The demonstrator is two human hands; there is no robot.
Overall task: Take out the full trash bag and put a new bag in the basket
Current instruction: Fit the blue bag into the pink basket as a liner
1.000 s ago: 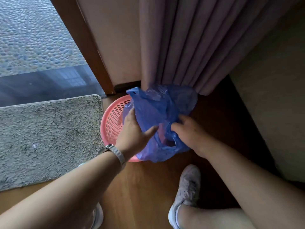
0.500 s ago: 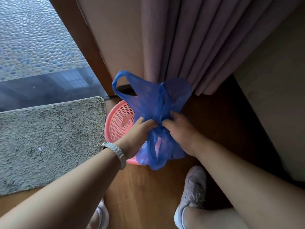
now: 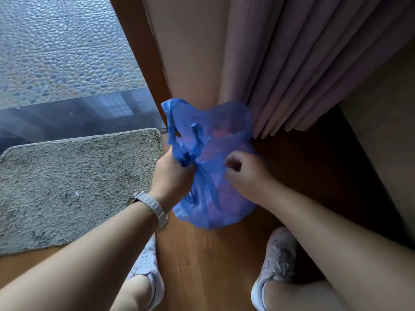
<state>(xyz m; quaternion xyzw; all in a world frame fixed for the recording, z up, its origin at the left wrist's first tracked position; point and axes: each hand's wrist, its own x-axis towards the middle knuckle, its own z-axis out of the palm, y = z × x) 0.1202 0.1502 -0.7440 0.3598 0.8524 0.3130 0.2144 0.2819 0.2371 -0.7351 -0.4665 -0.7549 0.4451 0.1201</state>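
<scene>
The grey mat (image 3: 74,182) lies just left of the work, its edge close to the left hand (image 3: 173,176), which grips the bunched handles of the blue bag (image 3: 215,135). The bag is spread over the pink basket (image 3: 221,133), seen only as a tint through the film, so lining looks begun but not seated; no full bag is in view. The right hand (image 3: 244,176) rests curled on the bag; whether it pinches the film I cannot tell. The curtain (image 3: 292,75) touches the bag's far side and a wall (image 3: 381,131) closes the right; free floor (image 3: 202,254) lies nearer the feet.
</scene>
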